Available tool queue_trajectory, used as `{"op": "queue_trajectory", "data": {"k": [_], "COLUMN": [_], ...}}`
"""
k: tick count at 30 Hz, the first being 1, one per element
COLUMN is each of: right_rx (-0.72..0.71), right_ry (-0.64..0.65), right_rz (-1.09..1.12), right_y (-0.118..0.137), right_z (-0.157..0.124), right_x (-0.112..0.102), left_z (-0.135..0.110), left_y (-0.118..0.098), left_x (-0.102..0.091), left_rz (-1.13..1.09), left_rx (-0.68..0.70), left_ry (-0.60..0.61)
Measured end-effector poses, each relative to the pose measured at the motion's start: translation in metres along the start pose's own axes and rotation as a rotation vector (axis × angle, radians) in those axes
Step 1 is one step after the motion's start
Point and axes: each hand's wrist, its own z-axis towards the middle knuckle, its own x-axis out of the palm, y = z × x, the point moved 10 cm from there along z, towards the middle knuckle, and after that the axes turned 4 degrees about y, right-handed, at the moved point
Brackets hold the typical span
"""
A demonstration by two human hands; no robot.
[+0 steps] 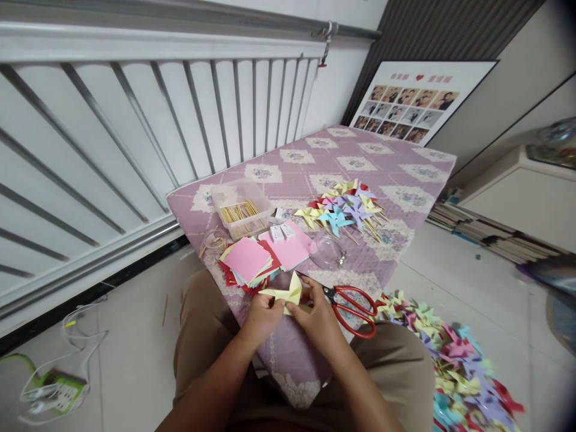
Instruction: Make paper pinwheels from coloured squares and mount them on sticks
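Observation:
A pale yellow paper pinwheel, partly folded, is pinched between both hands above the table's near corner. My left hand grips its left and lower side, while my right hand holds the right side with thumb and fingers closed. Red-handled scissors lie just right of my right hand, their blades partly hidden behind it. Beyond my hands is a stack of coloured square paper sheets, pink on top. Two small white boxes rest on more pink paper.
A clear plastic box holds thin wooden sticks. Finished pinwheels lie on the patterned tablecloth, and a large heap of pinwheels is on the floor at right. A radiator borders the left; a green power strip lies below.

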Motion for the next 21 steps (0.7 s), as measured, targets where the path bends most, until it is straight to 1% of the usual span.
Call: {"op": "queue_trajectory", "data": {"k": [5,8,11,14,21], "right_rx": [0.089,0.125,0.141,0.161,0.218], "right_ry": [0.201,0.269,0.290,0.286,0.297], "right_rz": [0.182,0.279,0.289,0.270,0.352], "right_y": [-0.004,-0.007,-0.013,-0.020,-0.021], "right_z": [-0.001,-0.004,-0.005,-0.005,-0.006], "right_x": [0.018,0.023,0.024,0.023,0.024], "left_z": [-0.001,-0.001,-0.003,-0.004,-0.006], "left_y": [-0.004,-0.007,-0.009,-0.008,-0.014], "left_x": [0.003,0.001,-0.002,-0.002,-0.001], "left_rz": [-0.026,-0.002,0.041,0.062,0.104], "left_rx": [0.015,0.045,0.072,0.067,0.122], "left_ry": [0.023,0.018,-0.010,-0.027,-0.067]}}
